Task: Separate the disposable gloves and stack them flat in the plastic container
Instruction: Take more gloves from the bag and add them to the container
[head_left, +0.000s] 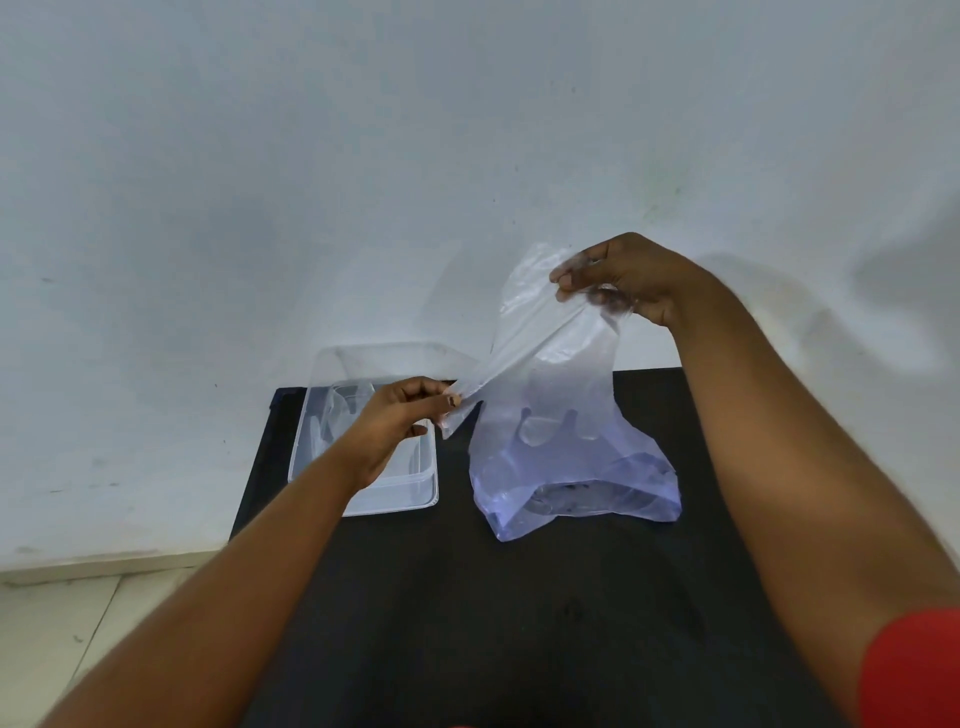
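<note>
Head view. L hand (402, 415) sits near the middle, fingers curled in, thumb and fingertips pinching the low end of a thin see-thru glove (524, 343). R hand (623, 278) is up at about 1 o'clock from the L hand, fingers curled too, pinching the top of the clear bag (566, 457) and the glove's high end together. The glove is stretched tight between both hands, slanting from 7 o'clock up to 1 o'clock. The bag hangs down from the R hand, and its bottom rests on the black table (467, 597). More gloves show thru the bag, w/ finger shapes near its middle and a pile at the bottom.

The plastic container (363, 501) is at about 9 o'clock from the bag, on the table's far L corner, just under the L hand. A few flat gloves (332, 415) lie inside it.

Behind is a pale wall (363, 156). Light floor tiles (78, 623) show at 8 o'clock. A red sleeve (914, 670) shows at 4 o'clock.
</note>
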